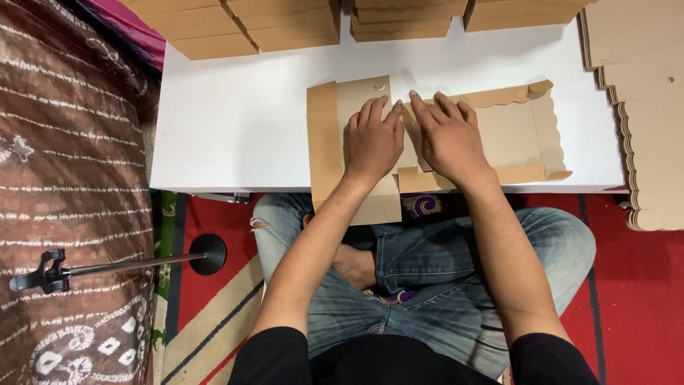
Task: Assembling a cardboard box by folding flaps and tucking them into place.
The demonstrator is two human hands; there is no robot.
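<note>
A flat brown cardboard box blank (pixel 516 132) with scalloped edges lies on the low white table (pixel 235 121), its near panel hanging over the front edge. My left hand (pixel 372 141) lies palm down on the blank's left part, fingers spread. Beside it, my right hand (pixel 449 137) presses flat on the blank's middle. The two hands nearly touch at the thumbs. Neither hand grips anything.
Folded brown cardboard boxes (pixel 285 25) stand in a row along the table's far edge. A stack of flat scalloped blanks (pixel 645 107) lies at the right. A patterned brown cloth (pixel 68 178) and a black stand (pixel 128 264) are at the left. My crossed legs in jeans rest on a red rug.
</note>
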